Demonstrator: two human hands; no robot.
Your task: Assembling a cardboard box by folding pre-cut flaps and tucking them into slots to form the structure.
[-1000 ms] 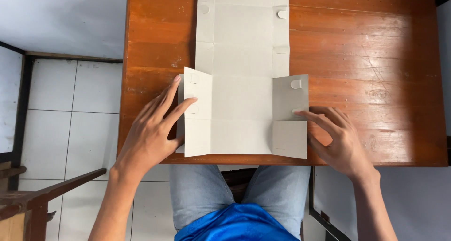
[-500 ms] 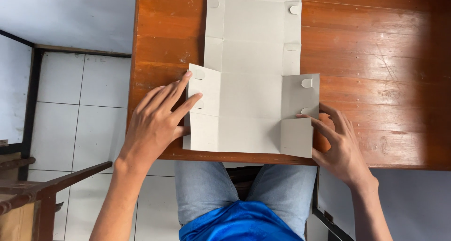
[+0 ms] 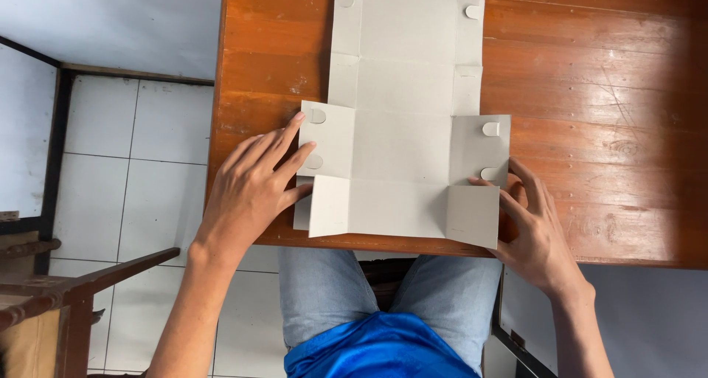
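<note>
A flat grey cardboard box blank (image 3: 402, 120) with creases and rounded tabs lies on the brown wooden table (image 3: 605, 105), reaching from the near edge to the far side. My left hand (image 3: 254, 186) rests on its left side flaps, fingers spread and pressing the flap. At the right, my right hand (image 3: 535, 223) touches the lower right flap with its fingertips at the flap's edge. Neither hand has lifted the blank off the table.
White floor tiles (image 3: 133, 164) lie left of the table. A dark wooden chair part (image 3: 66, 289) stands at the lower left. My lap in grey trousers and a blue shirt (image 3: 383, 341) shows below the table's near edge.
The view has shifted so the blank sits more to the right. Both hands have moved in closer onto the side flaps, and the near flaps are folded further inward.
</note>
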